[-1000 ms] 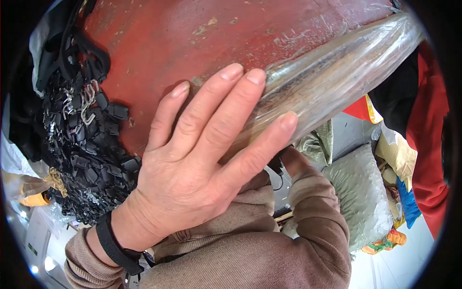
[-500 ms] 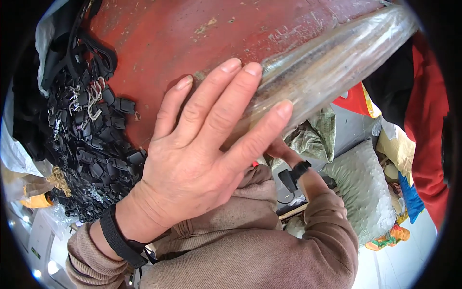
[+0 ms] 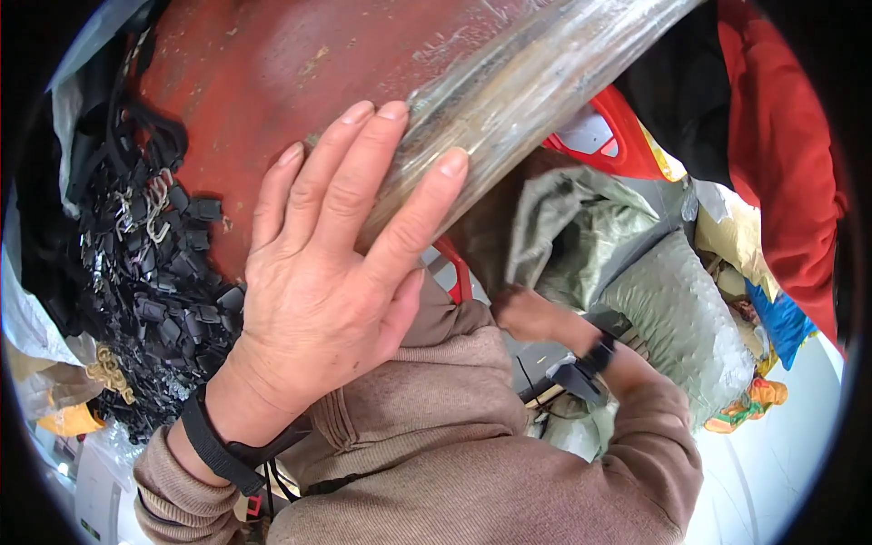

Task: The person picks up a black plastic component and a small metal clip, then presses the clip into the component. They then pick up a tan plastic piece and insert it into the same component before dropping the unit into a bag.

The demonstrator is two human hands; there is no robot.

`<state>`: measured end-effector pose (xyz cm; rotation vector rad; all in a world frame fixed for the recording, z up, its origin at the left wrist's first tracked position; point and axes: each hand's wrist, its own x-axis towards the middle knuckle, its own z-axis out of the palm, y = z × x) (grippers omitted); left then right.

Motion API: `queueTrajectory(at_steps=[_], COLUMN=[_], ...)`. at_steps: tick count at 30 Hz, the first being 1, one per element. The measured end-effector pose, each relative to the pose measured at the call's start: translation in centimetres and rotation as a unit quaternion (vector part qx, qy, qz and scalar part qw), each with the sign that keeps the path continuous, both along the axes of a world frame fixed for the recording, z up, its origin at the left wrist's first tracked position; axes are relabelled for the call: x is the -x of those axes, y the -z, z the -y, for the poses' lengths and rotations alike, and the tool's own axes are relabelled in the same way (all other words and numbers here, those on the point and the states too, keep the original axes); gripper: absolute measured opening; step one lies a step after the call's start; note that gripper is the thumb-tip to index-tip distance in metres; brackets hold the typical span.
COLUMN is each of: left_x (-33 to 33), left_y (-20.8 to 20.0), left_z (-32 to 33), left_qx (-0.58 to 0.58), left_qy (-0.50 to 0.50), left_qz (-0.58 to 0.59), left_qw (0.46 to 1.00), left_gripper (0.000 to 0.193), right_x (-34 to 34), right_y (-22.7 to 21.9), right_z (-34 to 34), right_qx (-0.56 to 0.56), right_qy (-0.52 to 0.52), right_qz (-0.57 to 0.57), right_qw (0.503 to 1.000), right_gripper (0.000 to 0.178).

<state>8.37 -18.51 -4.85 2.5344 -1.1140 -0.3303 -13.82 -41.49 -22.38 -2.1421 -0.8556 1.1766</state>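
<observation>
The person's left hand (image 3: 318,282) lies palm down with fingers extended and slightly apart, gripping nothing, across the plastic-wrapped edge (image 3: 527,95) of the red tabletop (image 3: 227,91), to the right of a pile of black plastic buckles (image 3: 173,304). Below that edge, the right hand (image 3: 536,316) is at the lower end of a crumpled grey-green sack (image 3: 609,218); its fingers are blurred and partly hidden, so how far they are closed, or on what, cannot be told.
</observation>
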Motion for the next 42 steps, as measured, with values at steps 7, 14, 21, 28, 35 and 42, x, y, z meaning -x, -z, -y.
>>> queueTrajectory(at_steps=[7,14,21,28,35,42], left_x=[-0.2,-0.3,-0.1,-0.1,-0.4,-0.1], left_y=[0.3,0.5,0.5,0.3,0.4,0.8], left_z=[0.0,0.0,0.4,0.3,0.5,0.1], left_qx=[-0.007,-0.017,-0.034,-0.035,-0.015,-0.018], left_qy=[0.018,0.025,0.026,0.020,0.037,0.034], left_qz=[-0.009,0.001,0.018,0.011,0.017,0.019], left_qw=[1.000,1.000,0.999,0.999,0.999,0.999], left_gripper=[0.075,0.075,0.074,0.073,0.074,0.074], right_x=[-2.1,1.7,-6.3,-13.4,2.6,14.7], right_y=[8.4,11.6,14.4,16.6,20.5,14.9], right_z=[-1.4,8.7,5.1,0.3,8.3,15.5], right_qx=[0.100,-0.077,-0.132,-0.223,0.203,0.569], right_qy=[0.075,0.783,0.791,0.761,0.484,0.071], right_qz=[0.070,-0.131,-0.235,-0.255,-0.001,-0.191], right_qw=[0.990,0.604,0.550,0.554,0.851,0.796], right_gripper=[0.021,0.017,0.022,0.027,0.037,0.040])
